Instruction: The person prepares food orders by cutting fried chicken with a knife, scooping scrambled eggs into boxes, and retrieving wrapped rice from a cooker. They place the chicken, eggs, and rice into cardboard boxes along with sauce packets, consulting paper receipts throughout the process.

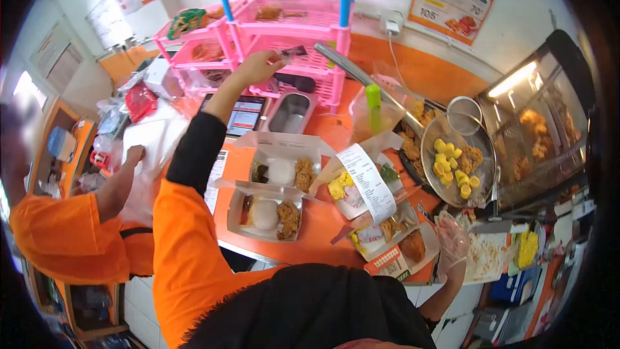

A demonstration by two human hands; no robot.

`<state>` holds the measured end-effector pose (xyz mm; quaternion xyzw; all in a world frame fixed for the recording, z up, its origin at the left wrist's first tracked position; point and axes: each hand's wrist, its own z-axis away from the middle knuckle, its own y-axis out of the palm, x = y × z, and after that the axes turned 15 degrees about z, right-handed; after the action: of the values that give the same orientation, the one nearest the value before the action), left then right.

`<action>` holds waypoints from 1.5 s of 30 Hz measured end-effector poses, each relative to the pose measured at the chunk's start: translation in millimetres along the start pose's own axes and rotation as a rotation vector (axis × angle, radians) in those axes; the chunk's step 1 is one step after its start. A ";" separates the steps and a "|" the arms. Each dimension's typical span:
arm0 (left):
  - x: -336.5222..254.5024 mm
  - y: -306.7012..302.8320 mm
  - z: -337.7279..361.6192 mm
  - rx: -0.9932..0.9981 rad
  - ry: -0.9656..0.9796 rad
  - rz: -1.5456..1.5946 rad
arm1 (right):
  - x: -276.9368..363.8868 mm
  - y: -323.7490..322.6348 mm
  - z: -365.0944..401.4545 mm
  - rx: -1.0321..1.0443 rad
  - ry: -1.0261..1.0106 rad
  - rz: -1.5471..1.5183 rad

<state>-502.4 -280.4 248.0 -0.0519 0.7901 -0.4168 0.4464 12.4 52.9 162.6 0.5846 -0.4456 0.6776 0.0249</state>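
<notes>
My left hand (263, 66) reaches to the pink rack (342, 84), its fingers pinched at a small dark sachet (296, 52). My right hand (452, 245), in a clear plastic glove, is beside an open box with a piece of fried chicken (412, 246); its fingers are loosely extended and hold nothing that I can see. Left of that, two open boxes hold rice (281, 172) and fried chicken (288, 219). A long printed receipt (367, 182) lies across another open food box with yellow food (337, 187).
At the right, a metal strainer (460, 160) holds yellow rounds and chicken, near a lit display case (533, 110). Green-handled tongs (373, 106), a metal container (290, 114) and a tablet (243, 116) are behind the boxes. A person in an orange shirt (64, 232) works at left.
</notes>
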 end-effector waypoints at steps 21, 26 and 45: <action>43.9 44.4 -63.0 -0.245 0.113 -0.449 | 3.3 -3.0 60.2 -0.108 0.230 0.179; -49.6 18.4 36.2 -0.257 0.217 -0.148 | -6.2 2.5 58.1 -0.109 0.195 0.105; -199.8 189.9 45.0 0.384 0.521 -0.239 | -41.9 -52.1 159.5 -0.228 0.182 0.267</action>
<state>-294.5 -94.3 234.9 0.0493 0.7730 -0.6065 0.1793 177.2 3.7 145.6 0.4503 -0.5888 0.6700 0.0410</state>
